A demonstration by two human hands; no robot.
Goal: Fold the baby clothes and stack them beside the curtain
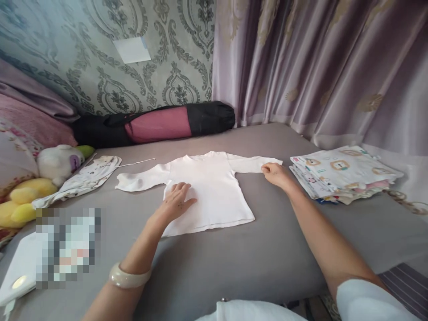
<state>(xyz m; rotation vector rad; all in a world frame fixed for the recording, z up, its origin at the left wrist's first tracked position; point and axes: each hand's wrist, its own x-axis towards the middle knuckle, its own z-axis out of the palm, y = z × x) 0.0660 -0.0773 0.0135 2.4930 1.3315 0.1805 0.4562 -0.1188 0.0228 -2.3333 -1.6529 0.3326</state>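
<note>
A small white long-sleeved shirt (210,196) lies spread on the grey bed sheet, collar away from me and both sleeves out to the sides. My left hand (178,200) rests on the left part of its body, fingers stretched and apart. At the cuff of the right-hand sleeve, my right hand (274,174) pinches the fabric between closed fingers. The other sleeve (140,178) lies loose, a little crumpled at its cuff.
A stack of folded printed cloths (344,171) sits at the right. Left are a patterned cloth with a string (96,174), plush toys (60,162) and a white device (26,263) beside a blurred item. A black and pink rolled bag (160,122) lies along the wall.
</note>
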